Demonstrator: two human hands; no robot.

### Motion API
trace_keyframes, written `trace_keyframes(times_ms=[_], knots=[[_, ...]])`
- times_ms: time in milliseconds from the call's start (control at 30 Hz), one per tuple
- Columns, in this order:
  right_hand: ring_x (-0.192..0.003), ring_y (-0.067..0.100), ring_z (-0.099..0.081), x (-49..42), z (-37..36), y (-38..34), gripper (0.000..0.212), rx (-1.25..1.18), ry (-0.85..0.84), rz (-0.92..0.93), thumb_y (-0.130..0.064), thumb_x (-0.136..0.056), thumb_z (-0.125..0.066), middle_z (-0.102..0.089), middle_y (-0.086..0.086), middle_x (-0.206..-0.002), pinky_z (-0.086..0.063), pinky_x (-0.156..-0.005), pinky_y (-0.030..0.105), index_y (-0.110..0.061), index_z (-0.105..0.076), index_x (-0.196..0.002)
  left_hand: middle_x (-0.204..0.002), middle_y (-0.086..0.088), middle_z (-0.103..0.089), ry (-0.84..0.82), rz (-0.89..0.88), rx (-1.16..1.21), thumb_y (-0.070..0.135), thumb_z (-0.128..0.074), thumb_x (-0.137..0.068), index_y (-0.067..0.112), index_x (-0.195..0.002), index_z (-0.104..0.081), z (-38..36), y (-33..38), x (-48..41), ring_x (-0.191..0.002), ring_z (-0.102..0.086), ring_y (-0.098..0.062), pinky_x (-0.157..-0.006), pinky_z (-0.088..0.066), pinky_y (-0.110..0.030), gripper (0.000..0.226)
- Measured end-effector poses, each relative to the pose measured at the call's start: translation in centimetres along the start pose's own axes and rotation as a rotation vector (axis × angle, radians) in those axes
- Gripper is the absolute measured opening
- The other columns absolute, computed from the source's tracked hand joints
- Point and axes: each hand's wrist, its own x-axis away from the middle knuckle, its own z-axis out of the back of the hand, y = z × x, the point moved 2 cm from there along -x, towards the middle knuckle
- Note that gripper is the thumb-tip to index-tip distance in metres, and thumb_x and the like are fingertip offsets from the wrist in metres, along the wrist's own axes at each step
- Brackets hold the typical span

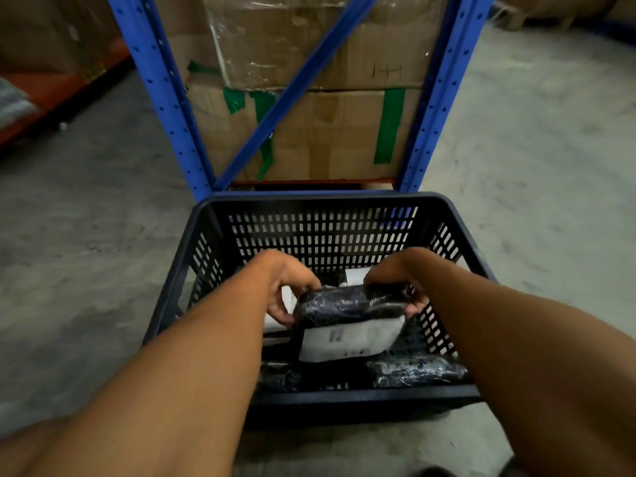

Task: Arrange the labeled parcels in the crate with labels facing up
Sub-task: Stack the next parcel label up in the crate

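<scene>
A dark blue slotted crate [320, 201] stands on the floor in front of me. Inside it, both hands hold one black plastic-wrapped parcel [344, 304] whose white label [351, 339] faces up and toward me. My left hand [285, 287] grips the parcel's left end, and my right hand [395, 277] grips its right end. Another black parcel [420, 371] lies at the crate's near right. White labels of other parcels [356, 275] show behind and to the left of the held one, partly hidden by my hands.
A blue metal rack frame [165, 98] with a diagonal brace stands just behind the crate, holding stacked cardboard boxes [327, 132] with green tape. Bare concrete floor [86, 235] lies on both sides. An orange rack beam [51, 94] runs at the far left.
</scene>
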Motion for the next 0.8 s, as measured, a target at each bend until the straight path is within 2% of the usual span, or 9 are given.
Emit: trace_keyframes(times_ms=[167, 233, 300, 367, 433, 533, 633, 700, 800], knots=[[-0.051, 0.016, -0.053, 1.7, 5.8, -0.4, 0.026, -0.281, 0.150, 0.001, -0.034, -0.094, -0.045, -0.056, 0.006, -0.075, -0.040, -0.036, 0.013, -0.011, -0.056, -0.089, -0.114, -0.009, -0.062, 0.056, -0.288, 0.268, 0.055, -0.080, -0.066, 0.009, -0.119, -0.062, 4.5, 2.8, 5.7, -0.101, -0.063, -0.028, -0.077, -0.058, -0.031, 0.072], [-0.038, 0.016, -0.053, 2.6, 7.5, -0.7, 0.026, -0.346, 0.183, 0.021, -0.028, -0.094, -0.041, -0.055, 0.006, -0.071, -0.037, -0.031, 0.011, -0.010, -0.055, -0.081, -0.109, -0.008, -0.058, 0.045, -0.372, 0.279, 0.038, -0.084, -0.065, 0.007, -0.112, -0.064, 5.5, 3.4, 7.9, -0.093, -0.058, -0.018, -0.070, -0.057, -0.025, 0.060], [-0.030, 0.016, -0.051, 3.6, 8.6, -0.9, 0.029, -0.410, 0.174, 0.039, -0.025, -0.094, -0.038, -0.054, 0.007, -0.072, -0.033, -0.027, 0.011, -0.008, -0.055, -0.077, -0.098, -0.009, -0.062, 0.024, -0.417, 0.227, 0.014, -0.082, -0.063, 0.005, -0.098, -0.064, 5.8, 3.5, 9.3, -0.081, -0.057, -0.013, -0.050, -0.053, -0.016, 0.041], [-0.028, 0.015, -0.049, 4.5, 9.4, -1.3, 0.030, -0.481, 0.175, 0.057, -0.027, -0.094, -0.036, -0.053, 0.006, -0.075, -0.031, -0.025, 0.011, -0.009, -0.054, -0.079, -0.082, -0.006, -0.063, 0.105, -0.471, 0.202, 0.005, -0.081, -0.067, 0.006, -0.087, -0.060, 6.0, 3.6, 9.8, -0.067, -0.054, -0.010, -0.036, -0.042, -0.013, 0.029], [-0.030, 0.013, -0.047, 4.8, 10.1, -1.3, 0.031, -0.556, 0.196, 0.107, -0.032, -0.097, -0.037, -0.052, 0.005, -0.073, -0.030, -0.025, 0.010, -0.011, -0.053, -0.080, -0.085, -0.004, -0.068, 0.195, -0.534, 0.262, 0.009, -0.078, -0.077, 0.009, -0.090, -0.064, 6.3, 3.4, 9.5, -0.070, -0.057, -0.009, -0.043, -0.048, -0.014, 0.019], [-0.040, 0.010, -0.041, 5.0, 10.7, -1.1, 0.040, -0.625, 0.220, 0.155, -0.053, -0.096, -0.038, -0.048, 0.003, -0.070, -0.032, -0.026, 0.012, -0.015, -0.050, -0.095, -0.096, 0.001, -0.070, 0.258, -0.599, 0.335, 0.027, -0.080, -0.074, 0.016, -0.108, -0.070, 6.6, 2.9, 8.5, -0.087, -0.059, -0.011, -0.068, -0.050, -0.025, 0.038], [-0.056, 0.015, -0.051, 5.7, 10.1, -1.0, 0.070, -0.529, 0.242, 0.186, -0.082, -0.081, -0.039, -0.056, 0.005, -0.075, -0.045, -0.044, 0.018, -0.016, -0.052, -0.099, -0.106, -0.005, -0.072, 0.284, -0.700, 0.464, 0.043, -0.074, -0.079, 0.015, -0.108, -0.071, 6.3, 3.3, 8.1, -0.098, -0.063, -0.020, -0.077, -0.050, -0.037, 0.040], [-0.084, 0.027, -0.063, 6.0, 9.1, -0.9, 0.095, -0.421, 0.153, 0.220, -0.095, -0.064, -0.038, -0.069, 0.010, -0.099, -0.053, -0.069, 0.035, -0.013, -0.061, -0.106, -0.107, -0.009, -0.073, 0.279, -0.771, 0.547, 0.048, -0.067, -0.085, 0.009, -0.111, -0.070, 5.9, 3.9, 8.4, -0.096, -0.067, -0.024, -0.079, -0.054, -0.038, 0.046], [-0.112, 0.038, -0.061, 5.8, 7.8, -1.2, 0.103, -0.395, 0.013, 0.336, -0.087, -0.052, -0.063, -0.063, 0.014, -0.126, -0.050, -0.087, 0.056, -0.018, -0.055, -0.127, -0.098, -0.008, -0.077, 0.363, -0.808, 0.453, 0.055, -0.067, -0.082, 0.011, -0.110, -0.071, 6.0, 4.9, 8.5, -0.091, -0.072, -0.024, -0.081, -0.058, -0.038, 0.052]])
